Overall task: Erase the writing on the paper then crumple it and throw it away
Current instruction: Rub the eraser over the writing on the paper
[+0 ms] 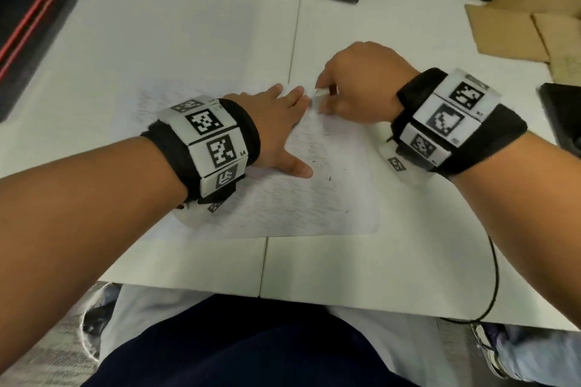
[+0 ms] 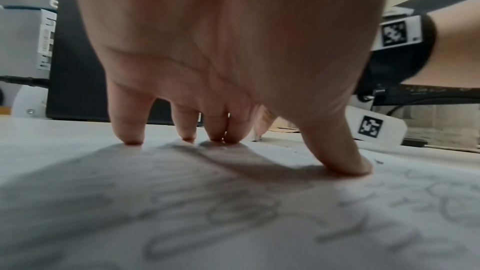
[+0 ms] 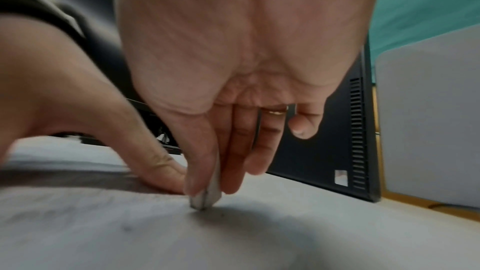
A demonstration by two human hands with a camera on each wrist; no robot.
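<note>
While left hand (image 1: 276, 122) fingers flat on paper (image 1: 314, 198) | right hand (image 1: 355, 85) fingers pinch eraser (image 1: 321, 93) on it

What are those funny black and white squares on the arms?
Each bare forearm wears a black fabric band: left band, right band. White plates on them carry black-and-white square code markers. A thin black cable hangs from the right one. No sleeves show.

On my left wristband (image 1: 217, 148) I read "L4"; the pencil writing on the paper (image 1: 314, 198) is illegible.
</note>
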